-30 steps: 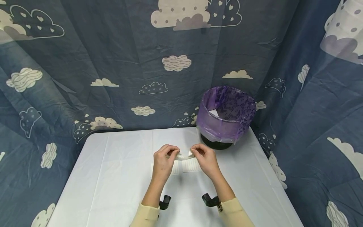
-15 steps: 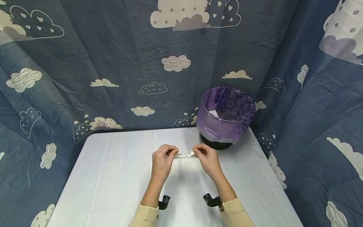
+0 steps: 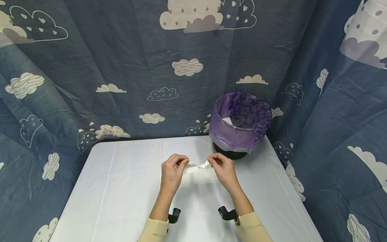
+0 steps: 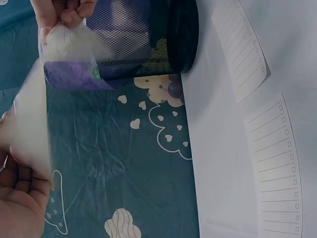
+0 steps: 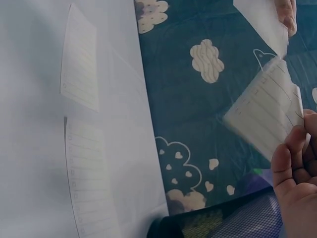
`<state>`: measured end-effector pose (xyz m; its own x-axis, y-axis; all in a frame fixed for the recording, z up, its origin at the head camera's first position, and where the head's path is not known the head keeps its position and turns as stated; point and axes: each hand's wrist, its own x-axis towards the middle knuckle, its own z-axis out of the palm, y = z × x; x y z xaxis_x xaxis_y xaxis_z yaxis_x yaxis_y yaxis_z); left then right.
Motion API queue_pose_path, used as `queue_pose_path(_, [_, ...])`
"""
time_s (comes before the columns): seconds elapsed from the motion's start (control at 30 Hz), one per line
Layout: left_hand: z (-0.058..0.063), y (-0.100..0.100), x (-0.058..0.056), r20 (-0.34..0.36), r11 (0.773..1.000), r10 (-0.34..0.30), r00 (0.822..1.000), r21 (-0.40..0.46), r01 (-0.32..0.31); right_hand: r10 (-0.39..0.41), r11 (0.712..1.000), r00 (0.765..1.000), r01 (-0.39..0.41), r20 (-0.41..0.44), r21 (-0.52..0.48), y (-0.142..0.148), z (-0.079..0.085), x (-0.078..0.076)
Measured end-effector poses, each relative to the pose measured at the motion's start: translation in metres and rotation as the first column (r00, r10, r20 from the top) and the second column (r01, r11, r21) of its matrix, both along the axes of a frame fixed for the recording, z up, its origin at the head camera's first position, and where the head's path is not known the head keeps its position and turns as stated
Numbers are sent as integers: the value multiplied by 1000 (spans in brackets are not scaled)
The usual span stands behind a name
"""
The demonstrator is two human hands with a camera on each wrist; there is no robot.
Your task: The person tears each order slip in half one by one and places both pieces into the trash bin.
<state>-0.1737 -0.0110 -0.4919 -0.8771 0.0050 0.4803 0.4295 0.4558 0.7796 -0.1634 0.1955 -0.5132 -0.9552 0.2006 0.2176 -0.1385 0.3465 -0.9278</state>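
My left hand (image 3: pixel 173 171) pinches one part of a lined paper sheet between thumb and fingertips. Opposite it, my right hand (image 3: pixel 224 171) pinches the other part. Held above the table, the sheet is torn across. In the right wrist view, the lined part (image 5: pixel 262 109) by the right hand and the white part (image 5: pixel 262 22) by the left meet only at a narrow point. Below the hands, two lined paper strips (image 3: pixel 206 176) (image 4: pixel 275 173) with small checkboxes along one edge lie side by side on the table.
A mesh wastebasket (image 4: pixel 143 39) with a purple bag liner (image 3: pixel 232 136) stands at the table's back right, close beyond the right hand. A white paper piece (image 3: pixel 228 120) shows inside it. A dark cloud-print curtain (image 3: pixel 136 67) hangs behind the white table (image 3: pixel 130 188).
Both hands have moved slightly apart, the right one further right. The paper between them has gone from a sagging band to two parts narrowing to a torn point.
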Motion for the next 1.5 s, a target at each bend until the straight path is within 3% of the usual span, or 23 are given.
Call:
queue_pose_path(0.97, [3,7,-10,12,999,-19,1000,49,18,-49,998,999,50,17,-50,22,4,1])
queue_pose_path(1.2, [14,18,-19,-22,994,-57,998,88,58,-72,995,997,70,-17,-67,30,19,-1])
queue_pose_path(1.5, [40,48,-35,-89,984,-134,987,105,143,-85,996,987,79,-134,-49,52,48,-11])
